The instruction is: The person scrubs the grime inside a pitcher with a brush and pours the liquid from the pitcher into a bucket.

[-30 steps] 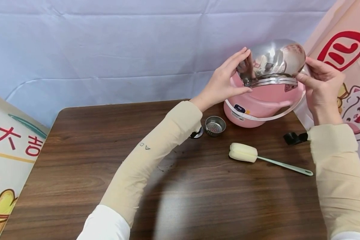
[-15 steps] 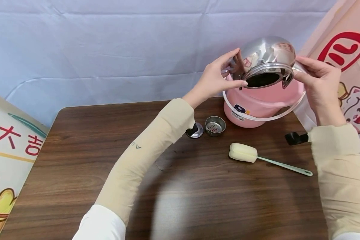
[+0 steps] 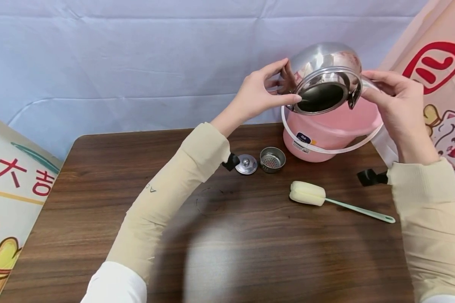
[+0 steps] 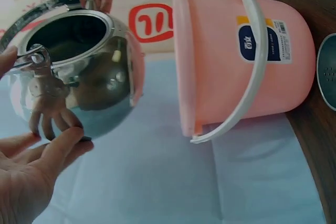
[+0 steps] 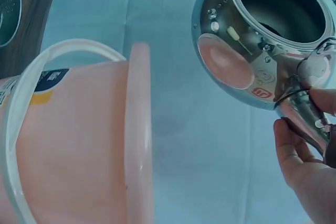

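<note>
A shiny round steel kettle [image 3: 327, 59] hangs tilted over the pink bucket [image 3: 311, 134], its open mouth facing me. My left hand [image 3: 255, 93] holds one side, thumb by the rim at the handle's hinge and fingers against the body. On the opposite side my right hand [image 3: 402, 105] grips the spout [image 5: 302, 106] between thumb and fingers. Water drops cling to the steel in the right wrist view. The kettle's handle [image 4: 39, 17] is folded aside in the left wrist view. The inside of the kettle looks dark.
A small lid [image 3: 246, 165] with a knob and a perforated steel strainer [image 3: 272, 159] sit left of the bucket. A sponge brush [image 3: 307, 192] with a pale green handle lies in front of it. The bucket's white handle [image 3: 326, 150] hangs down at the front.
Both hands have moved the kettle left and slightly up, turning its mouth from facing down toward me. The lid beside the strainer has come out from behind the left sleeve.
</note>
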`<state>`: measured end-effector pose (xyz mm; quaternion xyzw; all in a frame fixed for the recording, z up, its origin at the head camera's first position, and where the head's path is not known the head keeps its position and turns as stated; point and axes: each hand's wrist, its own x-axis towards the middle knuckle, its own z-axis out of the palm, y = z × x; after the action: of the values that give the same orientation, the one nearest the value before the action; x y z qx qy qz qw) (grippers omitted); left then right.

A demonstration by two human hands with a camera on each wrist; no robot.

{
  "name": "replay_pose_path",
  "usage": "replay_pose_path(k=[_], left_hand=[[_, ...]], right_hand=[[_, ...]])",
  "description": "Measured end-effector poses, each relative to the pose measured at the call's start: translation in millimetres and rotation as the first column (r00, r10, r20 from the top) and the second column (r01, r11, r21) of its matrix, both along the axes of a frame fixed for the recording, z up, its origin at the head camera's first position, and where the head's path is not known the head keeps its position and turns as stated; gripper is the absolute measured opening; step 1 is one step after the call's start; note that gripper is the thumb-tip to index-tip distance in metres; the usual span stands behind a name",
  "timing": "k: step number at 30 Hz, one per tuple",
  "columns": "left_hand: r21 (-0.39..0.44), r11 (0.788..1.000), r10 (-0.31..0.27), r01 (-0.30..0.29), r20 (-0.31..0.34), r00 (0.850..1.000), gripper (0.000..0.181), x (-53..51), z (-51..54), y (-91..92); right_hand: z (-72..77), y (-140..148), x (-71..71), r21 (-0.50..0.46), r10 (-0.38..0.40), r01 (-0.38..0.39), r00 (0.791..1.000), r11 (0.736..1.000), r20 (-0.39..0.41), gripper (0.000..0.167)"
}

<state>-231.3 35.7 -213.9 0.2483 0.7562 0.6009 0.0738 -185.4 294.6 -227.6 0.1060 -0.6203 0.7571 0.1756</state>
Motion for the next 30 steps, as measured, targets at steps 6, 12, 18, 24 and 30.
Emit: replay_pose_path(k=[6,12,18,24,30], left_hand=[[-0.032,0.999,0.01,-0.01,0.007,1.0,0.084,9.9,6.6,-11.6],[-0.03,1.0,0.008,-0.008,-0.007,1.0,0.061,22.2,13.3,-22.8],[-0.181,0.981,0.068,-0.069,-0.009,0.998,0.074,31.5,18.1,-36.5],[-0.211,0.974,0.071,-0.083,-0.065,0.995,0.061,39.4,19.4,-48.1],[-0.254,0.959,0.114,-0.127,-0.064,0.991,0.068,47.3,20.8,-61.9]], right_hand=[[5.3,-7.4,7.9,0.199,-0.08,0.062,0.993,0.978,0.084,0.026],[6.8,-15.5,11.9,0.399,-0.151,0.116,0.987,0.909,0.056,0.026],[6.1,-25.0,15.6,0.436,-0.137,0.088,0.987,0.896,0.082,0.026],[6.6,-35.0,18.9,0.412,-0.082,0.029,0.99,0.911,0.111,0.029],[8.9,-44.9,22.6,0.517,-0.101,0.034,0.99,0.855,0.102,0.025]])
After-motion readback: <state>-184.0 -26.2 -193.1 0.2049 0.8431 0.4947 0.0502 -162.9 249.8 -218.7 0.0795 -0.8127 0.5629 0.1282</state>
